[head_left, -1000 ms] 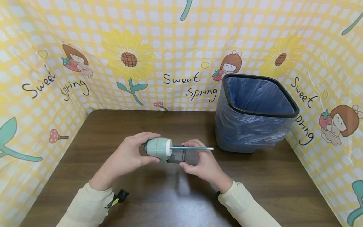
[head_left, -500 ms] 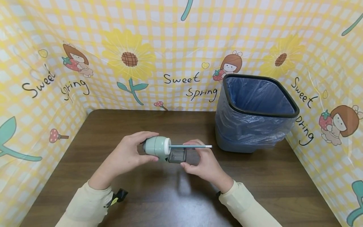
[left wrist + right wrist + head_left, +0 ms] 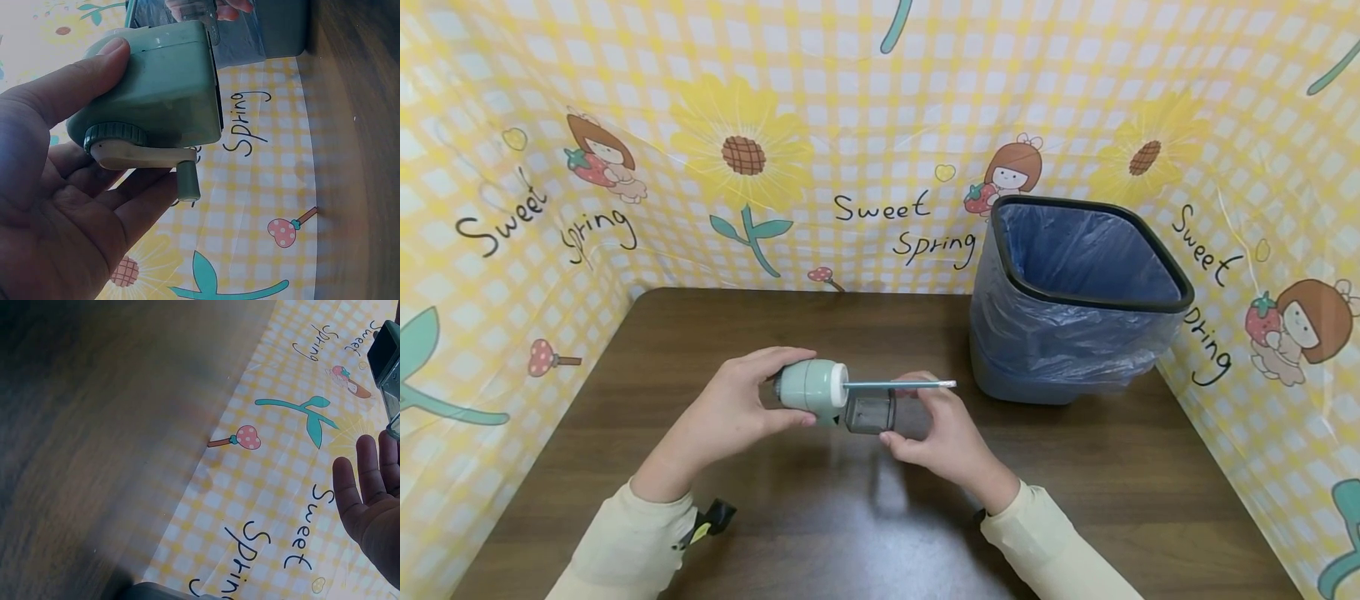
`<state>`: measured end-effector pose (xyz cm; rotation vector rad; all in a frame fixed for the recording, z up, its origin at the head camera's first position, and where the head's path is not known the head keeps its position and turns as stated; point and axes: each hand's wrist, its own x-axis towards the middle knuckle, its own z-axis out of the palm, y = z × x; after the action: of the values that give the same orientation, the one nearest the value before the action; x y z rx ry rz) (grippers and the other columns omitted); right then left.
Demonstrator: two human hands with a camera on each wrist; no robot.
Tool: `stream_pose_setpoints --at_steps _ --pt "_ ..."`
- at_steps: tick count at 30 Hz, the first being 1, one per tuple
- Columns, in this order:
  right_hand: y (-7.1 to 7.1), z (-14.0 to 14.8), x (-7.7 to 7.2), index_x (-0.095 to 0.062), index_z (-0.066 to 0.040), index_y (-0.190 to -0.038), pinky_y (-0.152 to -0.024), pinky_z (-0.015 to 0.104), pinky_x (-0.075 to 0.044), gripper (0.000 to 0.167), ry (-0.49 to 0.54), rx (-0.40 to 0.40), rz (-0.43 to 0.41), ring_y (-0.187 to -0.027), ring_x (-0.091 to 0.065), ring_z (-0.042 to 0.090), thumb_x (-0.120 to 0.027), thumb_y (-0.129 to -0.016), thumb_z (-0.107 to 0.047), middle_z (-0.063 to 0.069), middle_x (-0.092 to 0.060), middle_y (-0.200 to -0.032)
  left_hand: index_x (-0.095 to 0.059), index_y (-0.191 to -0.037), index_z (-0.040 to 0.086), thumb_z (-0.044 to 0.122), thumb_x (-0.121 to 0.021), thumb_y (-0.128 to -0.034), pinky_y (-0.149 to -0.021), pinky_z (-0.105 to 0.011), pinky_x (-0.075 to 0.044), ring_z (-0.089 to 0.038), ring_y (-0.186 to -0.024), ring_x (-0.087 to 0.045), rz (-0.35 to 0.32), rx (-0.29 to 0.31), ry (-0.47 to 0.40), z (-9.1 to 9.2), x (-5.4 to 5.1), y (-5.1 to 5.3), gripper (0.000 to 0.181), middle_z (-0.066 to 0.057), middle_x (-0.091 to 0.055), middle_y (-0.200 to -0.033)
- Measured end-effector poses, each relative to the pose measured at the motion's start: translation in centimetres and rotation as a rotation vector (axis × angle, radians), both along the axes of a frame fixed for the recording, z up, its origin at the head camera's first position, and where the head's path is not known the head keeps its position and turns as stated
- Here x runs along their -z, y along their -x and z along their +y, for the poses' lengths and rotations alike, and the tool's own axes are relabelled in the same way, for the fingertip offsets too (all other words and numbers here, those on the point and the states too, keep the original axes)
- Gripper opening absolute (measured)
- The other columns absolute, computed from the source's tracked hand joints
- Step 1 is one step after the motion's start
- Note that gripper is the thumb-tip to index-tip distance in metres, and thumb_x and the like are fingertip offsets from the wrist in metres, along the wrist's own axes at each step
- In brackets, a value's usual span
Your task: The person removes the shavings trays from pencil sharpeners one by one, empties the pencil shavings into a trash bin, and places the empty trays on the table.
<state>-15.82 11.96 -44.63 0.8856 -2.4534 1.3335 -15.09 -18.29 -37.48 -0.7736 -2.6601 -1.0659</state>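
My left hand (image 3: pixel 722 421) grips a mint-green crank pencil sharpener (image 3: pixel 805 385), thumb on one side and fingers on the other. In the left wrist view the crank handle (image 3: pixel 147 156) hangs below the body. A blue pencil (image 3: pixel 887 385) sticks out of the sharpener's white front ring, its tip hidden inside. Under the pencil, my right hand (image 3: pixel 943 437) pinches the smoky clear shavings drawer (image 3: pixel 870 412). The drawer stands just in front of the sharpener, out of its body. Both are held above the table. Whether shavings lie in the drawer is too small to tell.
A bin (image 3: pixel 1075 350) with a blue plastic liner and black rim stands at the back right of the brown wooden table (image 3: pixel 760 525). A yellow checked cloth (image 3: pixel 865 125) with printed figures walls the table at the back and sides.
The sharpener and pencil have shifted slightly left. The drawer has moved slightly right, so the gap between drawer and sharpener has widened. Both hands keep their hold.
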Motion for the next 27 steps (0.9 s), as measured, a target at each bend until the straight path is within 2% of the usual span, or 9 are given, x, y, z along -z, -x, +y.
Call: stream_pose_setpoints --at_steps 7,16,22,27 --pt "-0.5 0.2 0.3 -0.066 -0.016 -0.127 -0.097 0.042 -0.052 0.057 -0.025 0.059 0.023 -0.114 -0.061 0.015 -0.089 -0.075 -0.024 -0.002 -0.067 -0.117 -0.064 -0.136 0.022 0.027 -0.097 -0.0703 -0.083 -0.041 -0.055 -0.014 -0.098 -0.063 -0.015 -0.031 0.002 0.0 0.3 0.3 0.073 0.005 -0.069 -0.121" --pt "-0.5 0.3 0.4 -0.064 -0.016 -0.129 -0.098 0.045 -0.051 0.058 0.019 0.008 0.012 -0.117 -0.06 0.015 -0.088 -0.076 -0.02 -0.005 -0.065 -0.124 -0.063 -0.138 0.021 0.024 -0.096 -0.0708 -0.085 -0.041 -0.055 -0.017 -0.102 -0.065 -0.056 -0.058 -0.005 0.0 0.7 0.8 0.075 0.002 -0.067 -0.128" --pt "-0.6 0.3 0.6 -0.063 -0.018 -0.128 -0.099 0.041 -0.051 0.058 0.032 -0.007 0.001 -0.116 -0.059 0.012 -0.088 -0.076 -0.019 -0.009 -0.063 -0.124 -0.063 -0.138 0.016 0.022 -0.096 -0.0718 -0.085 -0.047 -0.056 -0.021 -0.101 -0.065 -0.087 -0.071 -0.016 -0.1 1.1 1.3 0.074 -0.002 -0.067 -0.128" --pt "-0.5 0.3 0.7 -0.064 -0.017 -0.127 -0.098 0.041 -0.051 0.058 0.045 -0.015 0.012 -0.115 -0.06 0.012 -0.089 -0.075 -0.018 -0.008 -0.064 -0.123 -0.063 -0.139 0.016 0.023 -0.095 -0.0728 -0.085 -0.047 -0.056 -0.022 -0.102 -0.065 -0.1 -0.086 -0.011 -0.2 1.7 1.6 0.074 -0.003 -0.067 -0.129"
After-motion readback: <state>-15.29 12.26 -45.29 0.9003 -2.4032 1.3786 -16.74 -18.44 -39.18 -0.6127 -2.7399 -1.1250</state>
